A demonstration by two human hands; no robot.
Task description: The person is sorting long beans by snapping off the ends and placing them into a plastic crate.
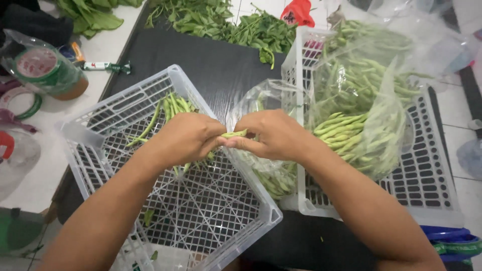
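Both my hands meet in the middle of the head view, pinching one green bean (235, 134) between them. My left hand (187, 138) hovers over a white plastic crate (95, 131) that holds a small heap of green beans (170, 108). My right hand (271, 134) grips the bean's other end, just in front of a small clear bag (253, 100) with beans inside. To the right, a second white crate (427, 185) carries a large clear plastic bag of green beans (361, 105).
Leafy greens (221, 22) lie at the far edge of the dark table (221, 65). On the white surface to the left sit rolls of green tape in a clear bag (42, 70). A red bag (298, 12) lies at the back, and a blue bag (454, 243) at bottom right.
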